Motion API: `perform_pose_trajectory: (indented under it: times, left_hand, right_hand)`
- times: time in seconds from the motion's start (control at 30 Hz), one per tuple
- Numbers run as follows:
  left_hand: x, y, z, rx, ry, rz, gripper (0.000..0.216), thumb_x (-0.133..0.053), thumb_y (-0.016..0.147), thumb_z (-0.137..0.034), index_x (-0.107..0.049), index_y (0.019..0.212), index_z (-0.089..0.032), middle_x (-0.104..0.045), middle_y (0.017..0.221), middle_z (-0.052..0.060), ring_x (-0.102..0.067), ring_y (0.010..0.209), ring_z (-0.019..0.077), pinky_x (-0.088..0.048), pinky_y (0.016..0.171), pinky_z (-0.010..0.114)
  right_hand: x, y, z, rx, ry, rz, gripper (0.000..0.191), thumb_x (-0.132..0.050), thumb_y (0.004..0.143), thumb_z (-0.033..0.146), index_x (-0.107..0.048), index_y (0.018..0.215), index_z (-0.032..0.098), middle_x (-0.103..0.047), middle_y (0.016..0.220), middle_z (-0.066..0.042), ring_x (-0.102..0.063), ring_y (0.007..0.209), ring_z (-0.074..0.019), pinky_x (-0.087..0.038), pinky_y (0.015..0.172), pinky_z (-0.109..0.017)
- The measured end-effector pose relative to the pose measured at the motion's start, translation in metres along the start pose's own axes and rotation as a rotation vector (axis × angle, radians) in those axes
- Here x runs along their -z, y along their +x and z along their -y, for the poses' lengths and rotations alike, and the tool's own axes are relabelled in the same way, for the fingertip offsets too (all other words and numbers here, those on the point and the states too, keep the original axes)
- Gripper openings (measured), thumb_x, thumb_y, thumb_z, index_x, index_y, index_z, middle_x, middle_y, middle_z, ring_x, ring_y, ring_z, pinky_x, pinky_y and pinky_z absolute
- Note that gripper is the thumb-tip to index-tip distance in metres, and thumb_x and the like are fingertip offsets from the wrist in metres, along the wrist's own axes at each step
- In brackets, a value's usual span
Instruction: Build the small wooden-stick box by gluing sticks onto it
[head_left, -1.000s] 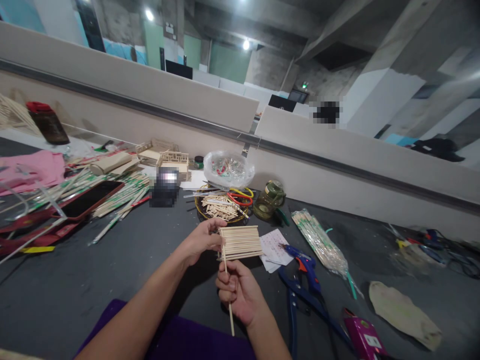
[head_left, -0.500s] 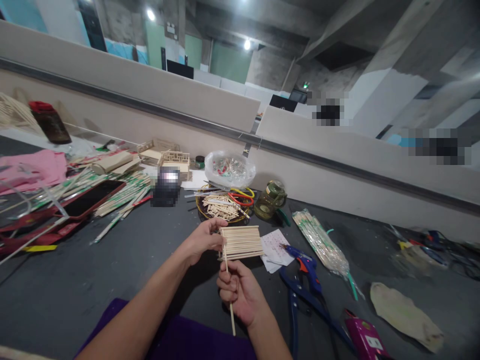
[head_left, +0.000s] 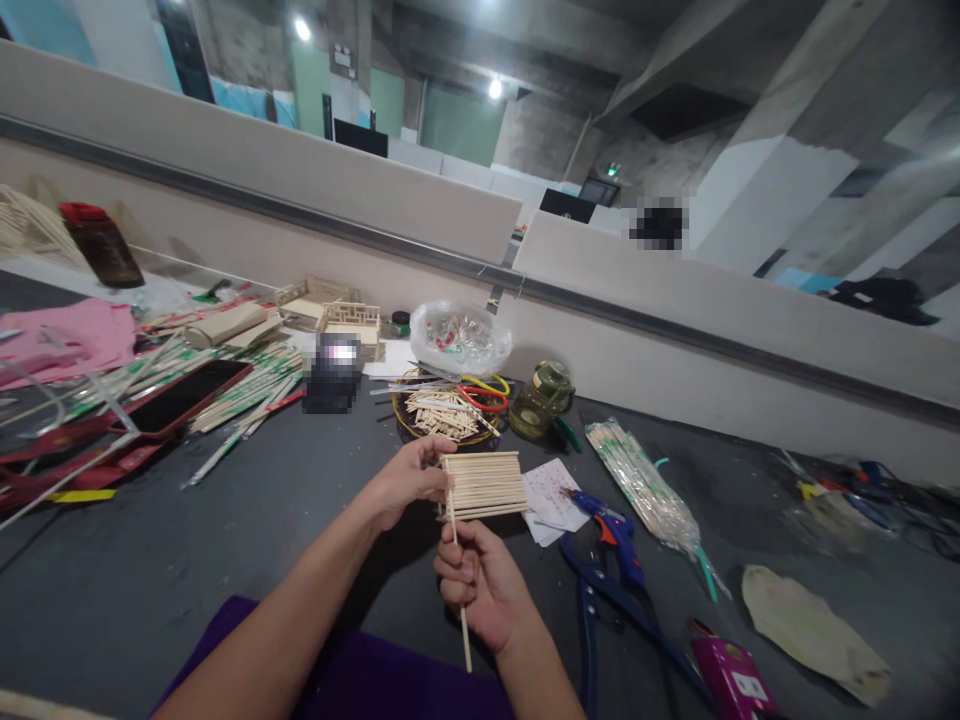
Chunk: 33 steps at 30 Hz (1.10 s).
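Note:
In my left hand [head_left: 405,482] is a small panel of wooden sticks [head_left: 487,484], laid side by side and gripped at its left end. My right hand [head_left: 480,580] is closed around a single thin wooden stick [head_left: 466,640]. That stick's upper end lies along the panel's left edge, close to my left fingertips; whether it is fixed there I cannot tell. Just beyond the panel stands a basket [head_left: 396,408] of short cut sticks [head_left: 439,412], with scissors [head_left: 484,395] resting on its rim.
Right of my hands lie printed paper [head_left: 553,495], a blue glue gun [head_left: 616,535], blue-handled pliers [head_left: 589,600] and bagged sticks [head_left: 641,480]. A green jar [head_left: 536,400] and a plastic-lined bowl [head_left: 459,340] stand behind. Leftward are a phone [head_left: 187,395], wrapped sticks [head_left: 247,400] and stick models [head_left: 349,325].
Both hands, the panel and the stick keep practically the same position. In the far background at right, a dark shape behind the partition looks slightly different.

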<state>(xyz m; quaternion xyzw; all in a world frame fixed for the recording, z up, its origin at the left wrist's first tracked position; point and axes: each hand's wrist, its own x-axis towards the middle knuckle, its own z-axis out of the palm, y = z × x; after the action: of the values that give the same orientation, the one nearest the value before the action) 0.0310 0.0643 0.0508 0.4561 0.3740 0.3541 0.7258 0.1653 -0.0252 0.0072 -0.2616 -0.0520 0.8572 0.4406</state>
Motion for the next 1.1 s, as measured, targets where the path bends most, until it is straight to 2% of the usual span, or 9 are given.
perform_pose_trajectory:
  times: [0.4,0.53,0.63,0.73,0.8,0.97,1.03,1.1]
  left_hand:
    - [0.0,0.001,0.002,0.0,-0.018,-0.007,0.047,-0.071,0.056,-0.011,-0.055,0.101,-0.016,-0.056,0.091,0.002,-0.057,0.071,0.012,-0.051,0.062,0.027]
    - [0.004,0.004,0.005,0.006,-0.04,-0.008,0.048,-0.072,0.056,-0.01,-0.055,0.1,-0.017,-0.058,0.092,0.003,-0.059,0.075,0.0139,-0.052,0.063,0.028]
    - [0.007,0.007,0.008,0.022,-0.05,-0.022,0.049,-0.072,0.055,-0.011,-0.054,0.1,-0.016,-0.059,0.092,0.004,-0.06,0.077,0.0157,-0.052,0.063,0.029]
    - [0.01,0.009,0.011,0.049,-0.06,-0.05,0.049,-0.072,0.055,-0.011,-0.054,0.099,-0.016,-0.06,0.089,0.004,-0.061,0.075,0.0157,-0.052,0.063,0.03]
    - [0.01,0.009,0.013,0.063,-0.065,-0.064,0.046,-0.072,0.054,-0.012,-0.054,0.097,-0.016,-0.06,0.085,0.003,-0.06,0.072,0.0152,-0.052,0.062,0.03]
    - [0.012,0.006,0.01,0.059,-0.062,-0.059,0.048,-0.074,0.053,-0.016,-0.053,0.096,-0.017,-0.058,0.087,0.002,-0.058,0.071,0.0136,-0.051,0.059,0.027]
    - [0.014,0.003,0.007,0.053,-0.026,-0.051,0.051,-0.077,0.056,-0.024,-0.051,0.1,-0.017,-0.057,0.09,0.003,-0.058,0.072,0.0139,-0.051,0.057,0.027]
    - [0.016,0.001,0.004,0.042,0.043,-0.058,0.052,-0.077,0.06,-0.039,-0.051,0.099,-0.017,-0.056,0.089,0.004,-0.058,0.073,0.0151,-0.051,0.054,0.026]
  right_hand:
    - [-0.001,0.0,-0.001,0.015,0.003,-0.003,0.011,-0.065,0.071,0.019,-0.059,0.073,0.01,-0.043,0.05,0.007,-0.023,0.038,-0.0001,-0.011,0.035,-0.012]
    - [-0.002,-0.002,-0.001,0.061,-0.047,-0.056,0.012,-0.065,0.071,0.021,-0.061,0.074,0.009,-0.047,0.051,0.005,-0.028,0.038,-0.0001,-0.013,0.033,-0.012]
    - [-0.005,-0.006,-0.002,0.129,-0.192,-0.144,0.023,-0.066,0.074,0.03,-0.064,0.081,0.008,-0.055,0.054,0.002,-0.037,0.037,-0.0017,-0.022,0.032,-0.012]
    - [-0.006,-0.012,-0.002,0.215,-0.464,-0.232,0.038,-0.064,0.077,0.043,-0.065,0.091,0.008,-0.064,0.064,-0.004,-0.051,0.041,-0.007,-0.036,0.035,-0.015]
    - [-0.006,-0.015,-0.001,0.285,-0.658,-0.283,0.043,-0.065,0.076,0.049,-0.064,0.094,0.01,-0.066,0.065,-0.005,-0.055,0.043,-0.0092,-0.039,0.036,-0.017]
    - [-0.001,-0.022,0.001,0.377,-0.918,-0.336,0.044,-0.066,0.075,0.054,-0.063,0.089,0.012,-0.06,0.054,0.001,-0.047,0.036,-0.0055,-0.027,0.035,-0.013]
    - [0.002,-0.027,0.004,0.369,-0.967,-0.342,0.042,-0.066,0.076,0.052,-0.064,0.087,0.012,-0.06,0.055,0.001,-0.044,0.037,-0.0045,-0.023,0.037,-0.014]
    - [0.001,-0.034,0.009,0.374,-1.029,-0.365,0.039,-0.066,0.076,0.05,-0.064,0.086,0.012,-0.06,0.057,0.0,-0.045,0.04,-0.0055,-0.025,0.04,-0.016]
